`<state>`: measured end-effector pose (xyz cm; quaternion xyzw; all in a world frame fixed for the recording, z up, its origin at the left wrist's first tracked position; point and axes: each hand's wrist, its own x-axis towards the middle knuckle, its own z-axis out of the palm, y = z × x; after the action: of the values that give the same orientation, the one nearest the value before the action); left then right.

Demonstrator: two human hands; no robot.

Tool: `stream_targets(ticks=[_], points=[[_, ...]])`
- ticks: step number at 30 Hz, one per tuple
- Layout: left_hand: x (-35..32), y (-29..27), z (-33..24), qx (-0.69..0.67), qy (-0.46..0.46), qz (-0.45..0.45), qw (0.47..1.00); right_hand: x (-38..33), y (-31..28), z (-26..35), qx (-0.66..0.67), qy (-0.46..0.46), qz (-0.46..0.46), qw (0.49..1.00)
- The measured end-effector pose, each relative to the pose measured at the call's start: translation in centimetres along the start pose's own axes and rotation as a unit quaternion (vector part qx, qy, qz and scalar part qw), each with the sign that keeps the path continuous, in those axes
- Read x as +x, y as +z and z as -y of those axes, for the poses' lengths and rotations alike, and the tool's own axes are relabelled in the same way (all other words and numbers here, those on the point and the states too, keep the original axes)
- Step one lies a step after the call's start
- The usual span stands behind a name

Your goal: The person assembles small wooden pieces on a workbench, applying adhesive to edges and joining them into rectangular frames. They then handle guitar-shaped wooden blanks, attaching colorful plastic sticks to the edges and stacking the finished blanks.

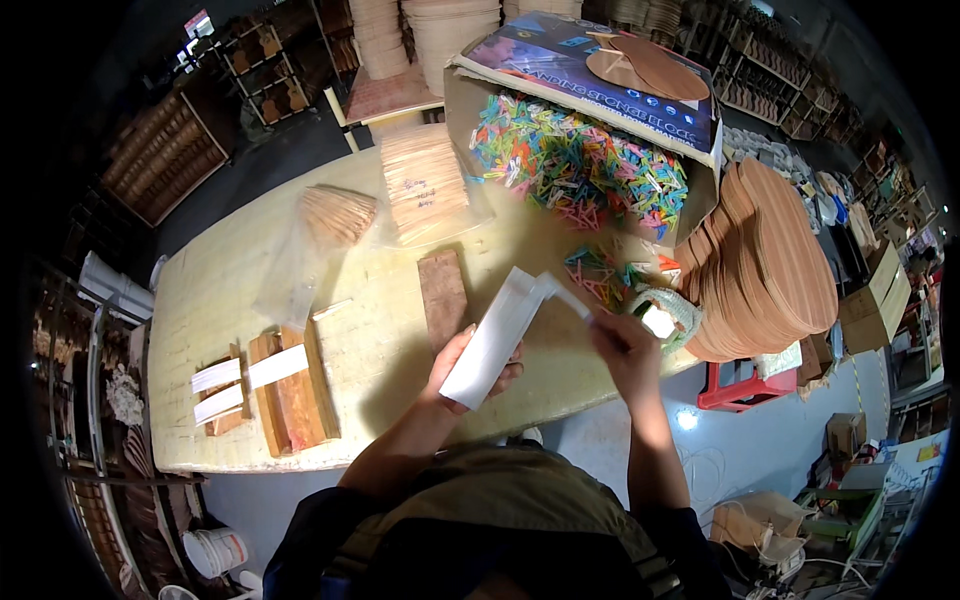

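Observation:
My left hand (462, 368) grips the lower end of a long white paper strip (497, 335) that slants up to the right above the pale wooden table (225, 300). My right hand (625, 348) pinches the folded-over upper end of the same strip near its top corner. Just left of the strip lies a brown rectangular block (443, 295) flat on the table. A few coloured clips (598, 275) are scattered on the table just beyond my right hand.
An open cardboard box (580, 150) full of coloured clips stands at the back. A tall stack of round brown wooden pieces (765, 260) sits at the right edge. Wooden blocks with white strips (265, 385) lie at the left, bagged stick bundles (425, 185) behind.

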<state>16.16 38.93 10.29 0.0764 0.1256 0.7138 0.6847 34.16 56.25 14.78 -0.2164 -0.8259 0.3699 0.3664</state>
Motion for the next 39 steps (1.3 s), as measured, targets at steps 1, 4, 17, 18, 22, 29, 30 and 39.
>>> stream_targets(ticks=[1, 4, 17, 18, 22, 29, 30, 39], points=[[-0.1, 0.1, 0.0, -0.006, -0.001, -0.002, 1.000, -0.2, 0.1, 0.4, 0.009, -0.066, 0.016, 0.998], [-0.3, -0.3, -0.2, -0.010, -0.004, 0.023, 1.000, -0.1, -0.2, 0.4, -0.010, -0.033, 0.132, 0.991], [-1.5, -0.5, -1.4, -0.032, 0.046, -0.040, 0.998, -0.7, 4.6, 2.3, -0.077, -0.073, -0.016, 0.994], [-1.5, -0.3, -1.6, -0.042, 0.053, -0.056, 0.996, -1.6, 5.4, 2.9, -0.110, -0.145, -0.011, 0.983], [-1.7, -3.0, -2.9, -0.165, 0.053, 0.033, 0.984, -4.5, 6.9, 5.3, -0.078, -0.283, 0.099, 0.951], [-2.8, -4.2, -3.3, -0.146, 0.086, -0.014, 0.985, -4.5, 7.7, 2.9, -0.067, -0.169, 0.061, 0.981], [-2.8, -4.5, -3.3, -0.178, 0.075, 0.003, 0.981, -5.1, 7.6, 3.3, -0.045, -0.183, 0.082, 0.979], [-5.6, -5.5, -4.1, 0.036, 0.185, -0.088, 0.978, -7.5, 8.3, -8.7, 0.386, 0.278, -0.206, 0.855]])
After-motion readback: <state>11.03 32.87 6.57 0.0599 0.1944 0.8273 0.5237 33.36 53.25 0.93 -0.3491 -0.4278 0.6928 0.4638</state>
